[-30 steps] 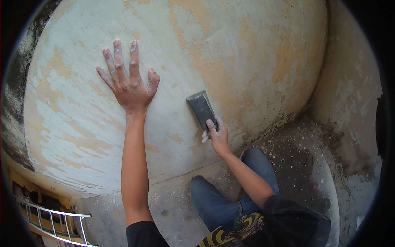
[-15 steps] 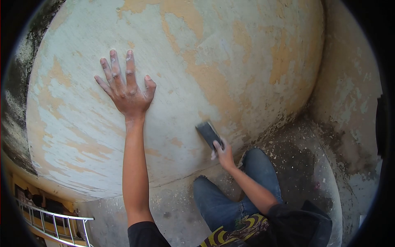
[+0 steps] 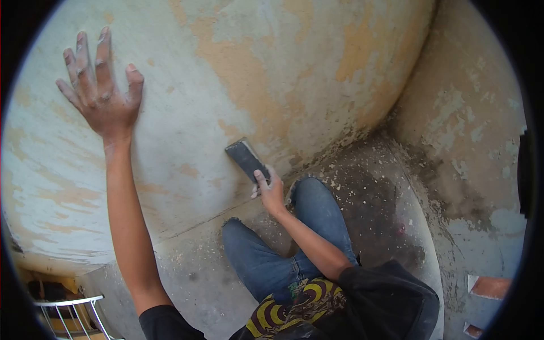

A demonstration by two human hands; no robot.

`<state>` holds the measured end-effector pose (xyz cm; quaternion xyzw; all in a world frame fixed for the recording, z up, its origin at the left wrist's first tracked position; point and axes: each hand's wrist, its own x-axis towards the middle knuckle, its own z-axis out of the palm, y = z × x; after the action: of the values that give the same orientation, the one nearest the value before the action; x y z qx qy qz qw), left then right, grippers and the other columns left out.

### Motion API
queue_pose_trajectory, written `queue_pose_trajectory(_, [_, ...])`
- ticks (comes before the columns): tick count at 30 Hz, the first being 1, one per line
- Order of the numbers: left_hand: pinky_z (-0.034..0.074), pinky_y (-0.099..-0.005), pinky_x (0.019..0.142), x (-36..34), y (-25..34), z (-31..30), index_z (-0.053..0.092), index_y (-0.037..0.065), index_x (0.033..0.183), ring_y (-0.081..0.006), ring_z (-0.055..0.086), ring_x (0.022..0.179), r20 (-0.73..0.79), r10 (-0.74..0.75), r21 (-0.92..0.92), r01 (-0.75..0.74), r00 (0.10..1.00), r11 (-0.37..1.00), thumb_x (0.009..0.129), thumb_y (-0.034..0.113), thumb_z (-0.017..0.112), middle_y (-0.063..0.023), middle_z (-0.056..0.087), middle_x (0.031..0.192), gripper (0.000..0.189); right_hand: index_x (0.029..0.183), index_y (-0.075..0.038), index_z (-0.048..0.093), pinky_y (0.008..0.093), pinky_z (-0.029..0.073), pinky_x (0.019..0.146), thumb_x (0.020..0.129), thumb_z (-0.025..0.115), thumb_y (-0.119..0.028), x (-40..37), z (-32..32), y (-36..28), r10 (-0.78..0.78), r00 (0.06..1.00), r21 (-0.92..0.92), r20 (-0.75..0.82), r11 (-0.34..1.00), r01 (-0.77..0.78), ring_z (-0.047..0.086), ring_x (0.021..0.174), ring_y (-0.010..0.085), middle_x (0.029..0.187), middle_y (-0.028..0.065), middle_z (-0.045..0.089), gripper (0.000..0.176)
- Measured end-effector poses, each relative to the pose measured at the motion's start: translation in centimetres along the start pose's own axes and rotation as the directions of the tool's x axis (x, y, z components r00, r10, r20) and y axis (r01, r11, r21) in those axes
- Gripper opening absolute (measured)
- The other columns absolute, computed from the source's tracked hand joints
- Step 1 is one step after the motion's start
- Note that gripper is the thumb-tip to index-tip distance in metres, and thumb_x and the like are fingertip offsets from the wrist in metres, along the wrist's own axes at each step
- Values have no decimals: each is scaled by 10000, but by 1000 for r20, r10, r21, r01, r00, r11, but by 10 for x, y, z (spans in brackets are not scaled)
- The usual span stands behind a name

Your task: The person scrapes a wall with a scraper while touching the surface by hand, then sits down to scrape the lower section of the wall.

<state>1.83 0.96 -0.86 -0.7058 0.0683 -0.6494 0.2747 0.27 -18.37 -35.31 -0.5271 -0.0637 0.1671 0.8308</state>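
My left hand [image 3: 107,93] lies flat against the wall [image 3: 175,107], palm down with the fingers spread. Whitish dust coats its fingers. Lower and to the right, my right hand [image 3: 271,190] grips the near end of a dark, flat rectangular sanding block [image 3: 247,160]. The block's far end rests on or very close to the wall surface, tilted up and left. Its face toward the wall is mostly hidden. Pale paint with bare tan patches covers the wall around both hands.
My bent knees in jeans [image 3: 323,212] are close below the block. A stained concrete floor [image 3: 192,277] meets the wall, with paint flecks near the corner. A second peeling wall [image 3: 459,130] rises at right. A metal ladder [image 3: 73,311] shows at lower left; reddish pieces [image 3: 490,287] lie lower right.
The view has swung to the right, so the wall and both hands appear farther left and higher. My left hand stays spread on the wall; my right hand still holds the block, now less blurred.
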Motion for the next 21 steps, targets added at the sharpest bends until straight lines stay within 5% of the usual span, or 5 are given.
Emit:
queue_pose_trajectory(1, [205, -699, 1124, 1, -2, 1, 520, 360, 1427, -309, 337, 1451, 8, 6, 14, -7, 1000, 1000, 812, 399, 547, 9, 426, 1534, 617, 1259, 36, 515, 267, 494, 475, 1000, 611, -289, -4, 5, -7, -6, 998, -43, -68, 999, 4, 573, 499, 109, 688, 54, 598, 426])
queue_pose_trajectory(7, [185, -697, 1143, -4, -7, 4, 508, 371, 1431, -294, 303, 1470, 8, 10, -16, -10, 1000, 1000, 813, 428, 548, 7, 412, 1546, 622, 1284, 42, 483, 268, 523, 503, 1011, 588, -314, 27, 35, -51, -183, 974, 166, 132, 973, 161, 577, 579, 104, 794, 76, 590, 461])
queue_pose_trajectory(12, [180, -702, 1138, -2, -6, 4, 526, 363, 1418, -301, 296, 1473, 7, 5, -5, -5, 1000, 1000, 829, 456, 526, -5, 409, 1550, 596, 1277, 34, 487, 270, 536, 522, 1019, 571, -300, -5, -2, 24, 107, 994, -2, -10, 994, -107, 580, 563, 108, 790, 79, 596, 430])
queue_pose_trajectory(19, [174, -705, 1132, 0, -1, -2, 526, 322, 1427, -326, 298, 1469, 21, 8, -17, -7, 1000, 1000, 849, 429, 530, -20, 407, 1549, 588, 1304, 22, 476, 274, 547, 506, 1018, 572, -320, 27, 32, -23, -130, 987, 113, 92, 986, 120, 577, 564, 110, 759, 50, 569, 457])
queue_pose_trajectory(21, [160, -702, 1141, -2, -3, -2, 525, 330, 1426, -312, 280, 1479, 35, -1, -19, 2, 999, 1000, 848, 434, 527, -13, 401, 1553, 587, 1309, 20, 475, 273, 542, 497, 1020, 567, -325, 11, 1, 23, -37, 993, 21, 116, 999, 35, 577, 563, 112, 762, 54, 563, 459])
